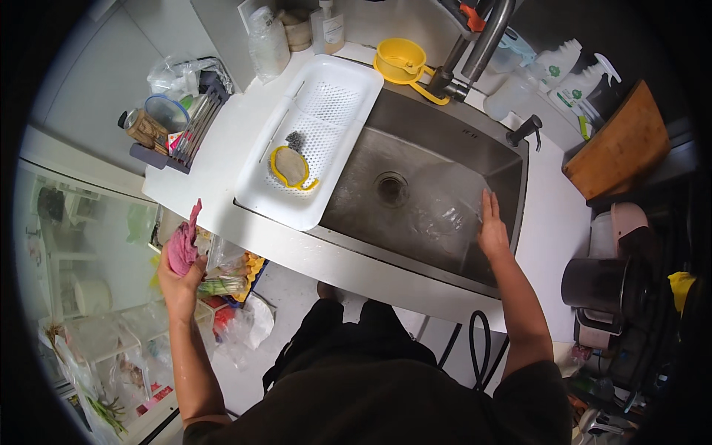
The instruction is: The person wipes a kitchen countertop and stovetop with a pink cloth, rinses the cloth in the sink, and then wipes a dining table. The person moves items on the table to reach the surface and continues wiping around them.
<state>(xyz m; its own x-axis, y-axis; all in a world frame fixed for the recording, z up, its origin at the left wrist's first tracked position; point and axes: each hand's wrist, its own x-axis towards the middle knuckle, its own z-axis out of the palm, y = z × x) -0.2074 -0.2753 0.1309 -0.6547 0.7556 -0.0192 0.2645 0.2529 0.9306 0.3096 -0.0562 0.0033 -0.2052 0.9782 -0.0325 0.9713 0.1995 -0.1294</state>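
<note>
Left hand [180,285] grasps pink cloth [182,249], left of the sink [445,141].
Right hand [494,231] is over its right side, grip unclear; the cloth, if wet, may drip outside.

No wording can be made out. At two o'clock, a white trigger spray bottle [582,87] and the white bottle [558,63] just beside it each show a green emblem [576,94], its details too small to tell. Near twelve o'clock, a pump bottle [328,33] bears a pale label [333,33] with blurred print. The sink [443,123] carries a short dark marking [469,135] on its inner wall, toward two o'clock.
</note>
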